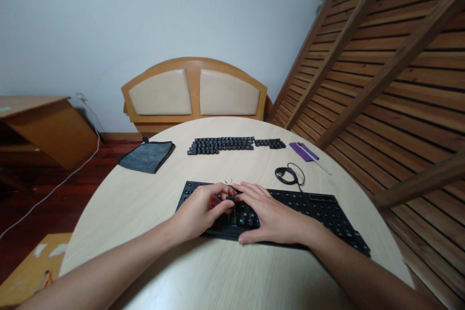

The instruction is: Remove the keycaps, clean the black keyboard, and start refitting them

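A black keyboard [312,210] lies near the front of the round table, with most of its keycaps off at the right and a few still on near the middle. My left hand [199,208] is closed, thumb and fingers pinching a wire keycap puller [230,197] over the keyboard's left half. Two thin wire ends of the puller point away from me. My right hand [269,213] lies spread on the keyboard, its thumb at the front edge. Its index fingertip is close to the puller; whether they touch I cannot tell.
Rows of loose black keycaps [221,144] stand at the table's far side, beside a smaller group [271,143]. A grey cloth [147,156] lies at left. A coiled cable [286,175], a purple cloth strip [304,151] and a thin metal rod [319,165] lie at right.
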{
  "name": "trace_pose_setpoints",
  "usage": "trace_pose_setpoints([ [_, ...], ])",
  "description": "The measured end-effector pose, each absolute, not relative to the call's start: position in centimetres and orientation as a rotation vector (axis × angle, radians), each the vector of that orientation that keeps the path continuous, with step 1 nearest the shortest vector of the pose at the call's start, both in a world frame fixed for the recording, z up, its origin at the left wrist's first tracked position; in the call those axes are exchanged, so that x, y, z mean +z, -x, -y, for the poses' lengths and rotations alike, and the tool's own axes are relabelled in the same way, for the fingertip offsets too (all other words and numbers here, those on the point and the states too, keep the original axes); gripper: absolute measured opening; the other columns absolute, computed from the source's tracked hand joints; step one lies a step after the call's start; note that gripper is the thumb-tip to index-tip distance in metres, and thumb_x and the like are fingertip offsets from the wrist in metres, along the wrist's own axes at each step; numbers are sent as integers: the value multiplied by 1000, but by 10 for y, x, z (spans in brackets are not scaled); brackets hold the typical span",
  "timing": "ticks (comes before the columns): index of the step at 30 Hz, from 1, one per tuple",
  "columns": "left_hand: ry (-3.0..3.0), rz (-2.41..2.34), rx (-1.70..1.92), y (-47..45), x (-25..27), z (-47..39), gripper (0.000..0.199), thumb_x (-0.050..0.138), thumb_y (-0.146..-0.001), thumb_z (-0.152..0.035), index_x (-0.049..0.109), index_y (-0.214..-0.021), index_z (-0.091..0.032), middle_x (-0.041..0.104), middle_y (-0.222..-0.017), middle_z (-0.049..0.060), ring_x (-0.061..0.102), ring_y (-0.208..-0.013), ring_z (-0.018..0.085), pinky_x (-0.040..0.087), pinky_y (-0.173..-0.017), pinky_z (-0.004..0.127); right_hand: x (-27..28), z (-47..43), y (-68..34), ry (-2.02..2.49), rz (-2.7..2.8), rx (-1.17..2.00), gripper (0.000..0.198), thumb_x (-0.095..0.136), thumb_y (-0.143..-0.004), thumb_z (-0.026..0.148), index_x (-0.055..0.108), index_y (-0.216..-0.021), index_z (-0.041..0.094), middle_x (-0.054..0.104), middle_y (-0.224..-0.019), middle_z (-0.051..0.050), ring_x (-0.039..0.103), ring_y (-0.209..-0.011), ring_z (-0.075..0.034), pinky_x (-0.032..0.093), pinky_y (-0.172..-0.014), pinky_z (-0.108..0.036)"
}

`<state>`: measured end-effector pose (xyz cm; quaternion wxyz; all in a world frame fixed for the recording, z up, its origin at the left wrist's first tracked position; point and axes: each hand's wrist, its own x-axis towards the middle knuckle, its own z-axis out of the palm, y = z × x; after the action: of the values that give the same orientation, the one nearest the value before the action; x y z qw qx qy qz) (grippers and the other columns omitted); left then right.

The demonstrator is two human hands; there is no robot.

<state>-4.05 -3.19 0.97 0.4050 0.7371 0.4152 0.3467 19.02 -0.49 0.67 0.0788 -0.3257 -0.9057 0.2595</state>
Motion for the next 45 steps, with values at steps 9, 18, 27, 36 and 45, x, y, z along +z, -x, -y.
trace_pose_setpoints([
  [9, -2407, -883, 652, 44, 22, 37, 10, 57, -95, -23, 64, -91, -17, 67, -82, 3, 62, -73, 15, 44, -67, 24, 8, 6, -187, 905, 2657, 745, 37, 68, -86, 53, 63, -107, 23, 45, -153, -8, 30, -146, -29, 24, -119, -50],
  [18, -2203, -907, 617, 50, 13, 24, 20, 50, -100, -31, 63, -93, -17, 67, -80, 2, 63, -69, 14, 46, -65, 23, 4, 9, -182, 869, 2540, 739, 16, 74, -85, 37, 70, -92, 23, 63, -133, -5, 47, -132, -25, 36, -112, -44],
  [27, -1581, -885, 710, 46, -5, 17, 34, 54, -96, -50, 56, -101, -16, 69, -84, 5, 67, -68, 14, 55, -64, 25, 1, 12, -172, 989, 2383, 814, 13, 79, -77, 29, 72, -85, 21, 65, -128, -9, 52, -129, -26, 40, -109, -43],
  [36, -1803, -1039, 900, 44, -3, 21, 30, 54, -97, -44, 60, -91, -16, 70, -79, 5, 65, -68, 16, 53, -60, 25, -3, 12, -167, 1036, 2196, 827, 12, 77, -76, 24, 69, -85, 22, 73, -104, -5, 64, -110, -25, 46, -99, -40],
  [45, -1566, -1012, 1041, 37, -7, 20, 31, 60, -94, -45, 57, -86, -16, 66, -75, 1, 63, -66, 13, 51, -61, 24, 1, 13, -167, 924, 2232, 795, 24, 78, -79, 20, 66, -99, 23, 75, -96, 1, 70, -91, -17, 46, -101, -38],
])
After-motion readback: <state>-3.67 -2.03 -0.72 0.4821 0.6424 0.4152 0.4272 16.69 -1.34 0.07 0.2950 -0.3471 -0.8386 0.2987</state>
